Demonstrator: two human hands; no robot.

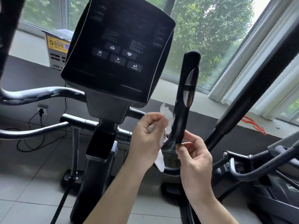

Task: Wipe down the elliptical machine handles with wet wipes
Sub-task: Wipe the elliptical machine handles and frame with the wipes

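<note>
Wipe pinched by left hand; right hand pinches handle.

Tiled floor — elliptical base stands on it, black cable seemingly trailing there

console buttons: stop, start, enter, box: 5

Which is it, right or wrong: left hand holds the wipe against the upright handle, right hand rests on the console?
Wrong on one point. The right hand is not resting there; it pinches the lower end of the handle, near the bend. The rest stands: the left hand holds the wipe against the handle. The head view shows it.
</note>
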